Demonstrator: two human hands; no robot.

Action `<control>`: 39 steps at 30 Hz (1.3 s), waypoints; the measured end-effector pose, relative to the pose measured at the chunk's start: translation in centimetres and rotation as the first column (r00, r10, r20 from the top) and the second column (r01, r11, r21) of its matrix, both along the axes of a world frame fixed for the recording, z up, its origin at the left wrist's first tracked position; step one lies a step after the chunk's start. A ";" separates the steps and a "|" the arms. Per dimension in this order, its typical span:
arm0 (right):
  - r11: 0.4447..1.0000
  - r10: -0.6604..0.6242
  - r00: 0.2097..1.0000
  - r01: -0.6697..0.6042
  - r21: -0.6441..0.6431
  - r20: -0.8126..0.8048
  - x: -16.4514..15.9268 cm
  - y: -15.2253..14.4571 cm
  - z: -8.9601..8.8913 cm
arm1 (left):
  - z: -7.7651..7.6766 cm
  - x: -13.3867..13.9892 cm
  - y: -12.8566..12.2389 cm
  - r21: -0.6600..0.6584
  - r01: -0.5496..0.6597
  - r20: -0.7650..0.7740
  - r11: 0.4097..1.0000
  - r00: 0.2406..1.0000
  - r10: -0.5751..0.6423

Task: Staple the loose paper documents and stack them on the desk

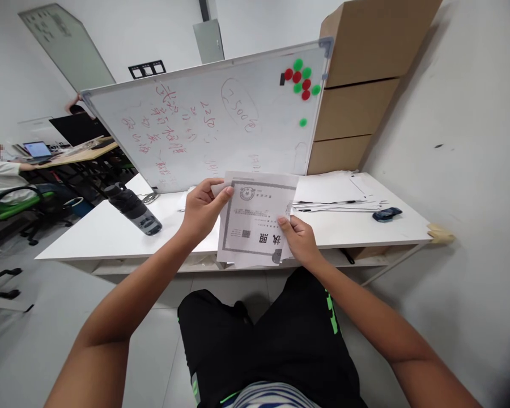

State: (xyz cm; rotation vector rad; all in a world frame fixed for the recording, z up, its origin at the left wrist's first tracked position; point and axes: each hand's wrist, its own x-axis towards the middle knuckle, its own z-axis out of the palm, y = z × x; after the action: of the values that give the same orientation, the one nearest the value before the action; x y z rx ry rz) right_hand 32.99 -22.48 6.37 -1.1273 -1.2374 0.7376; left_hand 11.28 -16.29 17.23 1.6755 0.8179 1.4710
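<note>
Sheets of printed paper (pixel 255 215) hang between my two hands above the front edge of the white table (pixel 187 241). The top sheet has a dark patterned border, a round seal, a small square code and large characters, turned sideways to me. My left hand (pixel 204 207) pinches the upper left edge, thumb on the front. Lower down on the right side, my right hand (pixel 298 238) grips the paper with its thumb over the print. Edges at the bottom and right suggest more than one sheet; how many I cannot tell.
A dark water bottle (pixel 134 209) stands left on the table. Behind it leans a whiteboard (pixel 187 130) with red writing and magnets. At right lie a paper stack (pixel 335 198) and a dark blue object (pixel 386 214). Cardboard boxes (pixel 357 73) rise behind. A person (pixel 2 175) sits far left.
</note>
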 end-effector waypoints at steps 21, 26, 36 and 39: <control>0.949 0.287 0.954 -0.295 -0.112 -0.085 -3.1 -1.6 -1.4 | -3.0 -0.3 2.5 -0.156 -0.079 0.246 0.985 0.962 0.116; 0.972 0.199 0.971 -0.178 -0.156 0.130 -1.6 -1.2 -1.0 | -3.5 -1.3 2.8 -0.043 -0.207 0.125 0.977 0.970 0.211; 0.995 0.071 0.332 -0.084 -0.046 0.941 2.3 4.3 7.5 | -4.1 -3.1 3.5 0.048 -0.024 -0.489 0.999 0.871 0.045; 0.997 0.036 0.397 -0.083 -0.003 0.917 2.9 5.7 7.1 | -7.0 -3.1 4.9 -0.214 -0.004 -0.387 0.977 0.918 -0.081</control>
State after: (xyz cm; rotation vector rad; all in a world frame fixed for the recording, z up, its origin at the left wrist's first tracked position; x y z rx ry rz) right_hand 35.85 -16.75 13.52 -1.5277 -2.2351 0.0267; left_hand 8.21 -11.40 10.19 1.8364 1.1078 0.9872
